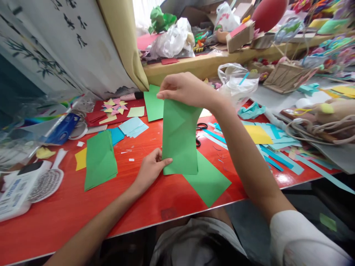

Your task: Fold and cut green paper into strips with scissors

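A rectangular sheet of green paper (181, 138) is held up on its long side above the table. My left hand (152, 166) pinches its lower left corner, thumb in front. At the top edge my right hand (184, 88) grips the same paper, its fingers partly turned away. Under it, another green sheet (209, 181) lies slanted on the red table. A third green sheet (154, 105) is behind, partly covered. Black-handled scissors (202, 126) show in part just right of the held paper.
A stack of green paper (100, 160) lies at the left, near a white hairbrush (47, 183). Blue squares (134, 126) and folded stars (114, 106) sit further back. Blue strips (280, 157) and a yellow sheet (257, 134) are spread on the right. A plastic bag (237, 83) stands behind.
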### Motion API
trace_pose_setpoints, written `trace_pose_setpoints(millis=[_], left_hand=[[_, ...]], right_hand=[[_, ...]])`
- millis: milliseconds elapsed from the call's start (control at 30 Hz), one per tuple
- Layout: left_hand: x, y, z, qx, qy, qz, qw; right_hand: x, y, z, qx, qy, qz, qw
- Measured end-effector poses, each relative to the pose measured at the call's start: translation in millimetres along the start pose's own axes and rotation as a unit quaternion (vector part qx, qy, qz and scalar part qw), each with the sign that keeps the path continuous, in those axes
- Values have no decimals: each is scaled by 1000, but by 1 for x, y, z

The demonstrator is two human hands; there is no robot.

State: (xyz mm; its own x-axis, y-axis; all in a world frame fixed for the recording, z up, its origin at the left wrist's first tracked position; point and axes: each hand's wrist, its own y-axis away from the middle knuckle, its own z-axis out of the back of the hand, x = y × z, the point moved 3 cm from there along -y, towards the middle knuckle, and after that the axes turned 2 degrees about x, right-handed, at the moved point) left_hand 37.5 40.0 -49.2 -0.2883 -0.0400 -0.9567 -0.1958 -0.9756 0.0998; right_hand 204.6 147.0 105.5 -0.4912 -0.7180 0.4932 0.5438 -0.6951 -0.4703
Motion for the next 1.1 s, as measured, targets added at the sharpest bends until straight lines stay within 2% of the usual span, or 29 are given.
trace_pose_setpoints(millis=[100,167,300,367,433,500,567,600,667,767,867,933,1000,1100], left_hand=[[-1,-2,2,3,34,16,999],[-2,-3,3,-5,49,21,999],[-5,-3,4,-2,71,21,997],[-7,-2,4,10,89,20,996],[-8,-3,6,5,119,14,993],[-9,-5,12,-27,150,2,988],[-9,-7,21,-81,165,-18,983],[-9,-8,25,-111,165,-27,980],[-10,-9,32,-155,168,-40,973],[-13,-8,34,-168,194,-54,965],[-15,-6,27,-132,205,-51,968],[-15,-5,21,-97,201,-33,974],[-15,-4,17,-67,195,-24,978],[-18,-6,23,-68,196,-38,978]], right_hand=[[7,1,2,19,-47,10,999],[15,3,5,29,-41,12,999],[16,4,6,19,93,-6,996],[3,0,1,11,116,-27,993],[-14,-5,-1,-18,73,-31,997],[-33,-8,0,-84,7,-27,996],[-51,-7,0,-136,-24,-64,988],[-58,-4,-3,-141,-31,-93,985],[-63,6,-15,-98,-56,-142,983],[-50,33,-50,62,-169,-150,972],[-23,68,-85,154,-359,-133,911],[-14,85,-99,120,-447,-162,871],[-16,95,-102,38,-496,-203,844],[-34,104,-94,-58,-492,-246,833]])
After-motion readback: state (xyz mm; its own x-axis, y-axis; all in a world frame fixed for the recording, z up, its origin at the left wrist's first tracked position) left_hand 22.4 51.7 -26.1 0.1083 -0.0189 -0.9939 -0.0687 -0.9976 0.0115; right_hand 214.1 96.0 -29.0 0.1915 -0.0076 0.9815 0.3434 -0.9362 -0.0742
